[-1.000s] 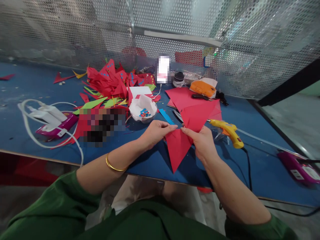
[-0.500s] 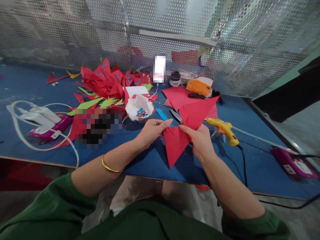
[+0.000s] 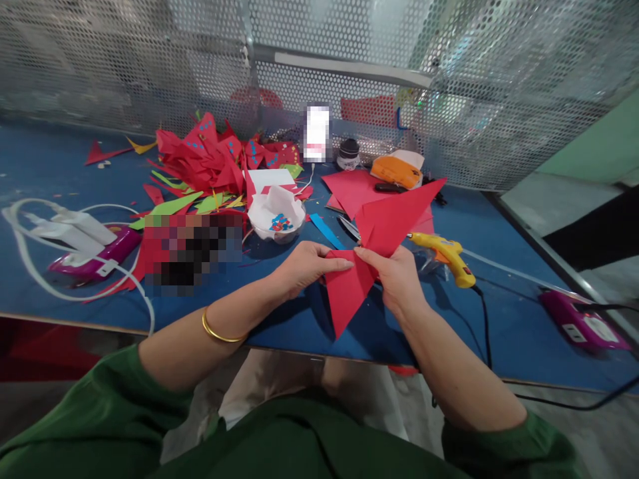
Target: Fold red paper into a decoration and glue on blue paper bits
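Note:
Between my hands, above the front edge of the blue table, is a folded red paper (image 3: 349, 293) with one point down and another reaching up to the right. My left hand (image 3: 307, 269) grips its left side, the thumb lying flat on the paper. My right hand (image 3: 399, 279) pinches the middle fold with the thumb on top. Just behind the paper lie scissors (image 3: 348, 227), partly covered, and a blue strip (image 3: 326, 231). A yellow glue gun (image 3: 444, 256) rests to the right of my right hand.
A lined bowl (image 3: 277, 214) of small blue and red pieces stands behind my left hand. Red folded papers (image 3: 204, 156) are heaped at the back left. Purple power strips (image 3: 582, 319) with cables lie on both sides. A lit phone (image 3: 317, 133) leans at the back.
My left thumb has slid right and down over the paper. The upper right point of the paper has swung a little outward. The whole view has shifted slightly.

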{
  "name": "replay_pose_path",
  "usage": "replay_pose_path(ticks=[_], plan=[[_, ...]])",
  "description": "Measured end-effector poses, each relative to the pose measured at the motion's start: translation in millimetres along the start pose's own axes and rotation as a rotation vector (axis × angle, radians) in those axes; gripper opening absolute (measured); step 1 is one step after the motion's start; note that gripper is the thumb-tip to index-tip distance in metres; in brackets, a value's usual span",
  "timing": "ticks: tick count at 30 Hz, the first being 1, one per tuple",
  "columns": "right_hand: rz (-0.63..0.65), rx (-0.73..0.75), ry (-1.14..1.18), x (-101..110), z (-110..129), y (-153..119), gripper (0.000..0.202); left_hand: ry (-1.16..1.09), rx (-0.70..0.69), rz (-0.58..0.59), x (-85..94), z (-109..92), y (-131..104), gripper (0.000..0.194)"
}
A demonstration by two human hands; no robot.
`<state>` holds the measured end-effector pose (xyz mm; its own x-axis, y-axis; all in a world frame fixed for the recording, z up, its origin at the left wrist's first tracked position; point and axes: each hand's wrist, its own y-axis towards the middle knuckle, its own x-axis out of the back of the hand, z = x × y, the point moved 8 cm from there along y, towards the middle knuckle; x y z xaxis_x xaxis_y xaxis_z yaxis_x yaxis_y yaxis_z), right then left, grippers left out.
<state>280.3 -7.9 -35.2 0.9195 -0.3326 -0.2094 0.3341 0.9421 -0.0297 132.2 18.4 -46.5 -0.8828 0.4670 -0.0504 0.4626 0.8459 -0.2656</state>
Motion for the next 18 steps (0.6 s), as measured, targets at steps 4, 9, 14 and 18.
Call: replay_pose_path(ticks=[4, 9, 14, 18], plan=[[-0.002, 0.024, -0.003, 0, 0, 1, 0.030, -0.073, 0.012, 0.006, -2.9, 1, 0, 0.011], [-0.010, 0.015, -0.033, -1, 0, 2, 0.029, -0.074, -0.010, -0.012, -3.4, 0, -1, 0.014], [0.013, -0.040, -0.044, -2, -3, 2, 0.031, 0.031, -0.081, -0.006, 0.2, -6, -2, 0.039], [0.152, -0.042, -0.083, -11, -6, 0, 0.034, 0.025, -0.167, -0.094, 10.9, -16, -1, 0.043]])
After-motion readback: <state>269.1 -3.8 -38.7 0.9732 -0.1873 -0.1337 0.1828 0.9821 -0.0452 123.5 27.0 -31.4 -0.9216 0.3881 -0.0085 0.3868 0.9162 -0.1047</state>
